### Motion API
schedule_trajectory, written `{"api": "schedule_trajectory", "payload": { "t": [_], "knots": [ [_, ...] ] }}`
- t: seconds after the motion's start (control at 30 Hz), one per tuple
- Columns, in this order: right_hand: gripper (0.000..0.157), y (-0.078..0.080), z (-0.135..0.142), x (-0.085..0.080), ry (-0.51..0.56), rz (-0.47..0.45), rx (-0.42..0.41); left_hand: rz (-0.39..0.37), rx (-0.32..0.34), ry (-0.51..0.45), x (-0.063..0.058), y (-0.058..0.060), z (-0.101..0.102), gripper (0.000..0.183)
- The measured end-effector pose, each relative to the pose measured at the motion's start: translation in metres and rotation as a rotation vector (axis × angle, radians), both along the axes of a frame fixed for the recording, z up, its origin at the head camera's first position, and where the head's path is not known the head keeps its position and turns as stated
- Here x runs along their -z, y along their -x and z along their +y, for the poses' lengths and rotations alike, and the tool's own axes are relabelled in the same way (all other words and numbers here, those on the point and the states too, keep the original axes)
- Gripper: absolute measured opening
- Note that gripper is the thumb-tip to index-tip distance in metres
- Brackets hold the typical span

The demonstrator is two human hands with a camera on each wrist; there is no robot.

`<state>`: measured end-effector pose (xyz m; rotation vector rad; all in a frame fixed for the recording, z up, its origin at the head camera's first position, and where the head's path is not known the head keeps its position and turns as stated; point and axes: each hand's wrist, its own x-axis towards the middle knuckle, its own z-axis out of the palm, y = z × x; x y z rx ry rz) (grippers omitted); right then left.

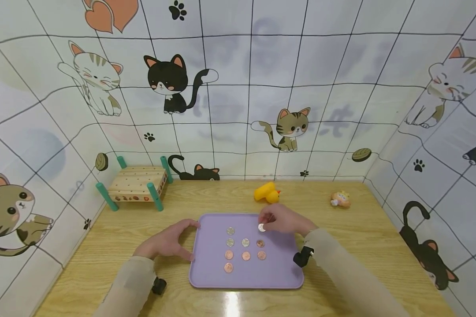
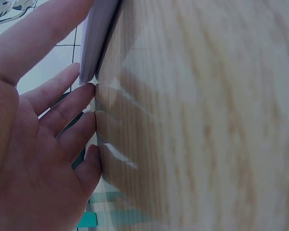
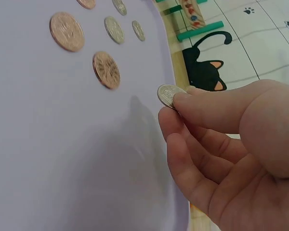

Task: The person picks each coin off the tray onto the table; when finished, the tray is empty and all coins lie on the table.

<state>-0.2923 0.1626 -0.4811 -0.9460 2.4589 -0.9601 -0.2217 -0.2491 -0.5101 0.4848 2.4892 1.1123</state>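
Note:
A lilac tray lies on the table with several coins in loose rows. The silver coins are toward the back left and the copper coins toward the front. Between thumb and fingertips, my right hand pinches a silver coin above the back right of the tray. A dark copper coin lies near that hand. My left hand rests at the tray's left edge, thumb and fingers spread along it. In the left wrist view, its fingertips touch the wooden tabletop.
Behind the tray a yellow rubber duck lies tipped over. Farther right sits a small figurine. A toy bed with teal posts stands at the back left. Cat-print sheeting walls the table at the back and sides.

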Motion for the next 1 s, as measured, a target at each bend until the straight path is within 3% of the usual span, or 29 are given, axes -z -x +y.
{"api": "schedule_trajectory", "payload": {
  "t": [0.47,1.0],
  "knots": [
    [0.007,0.003,0.058,-0.006,0.063,-0.043,0.080,0.005,0.008,-0.008,-0.001,-0.001,0.000,0.093],
    [0.011,0.002,0.118,0.005,0.046,-0.028,0.215,0.006,0.006,-0.013,0.000,0.000,0.000,0.093]
  ]
}}
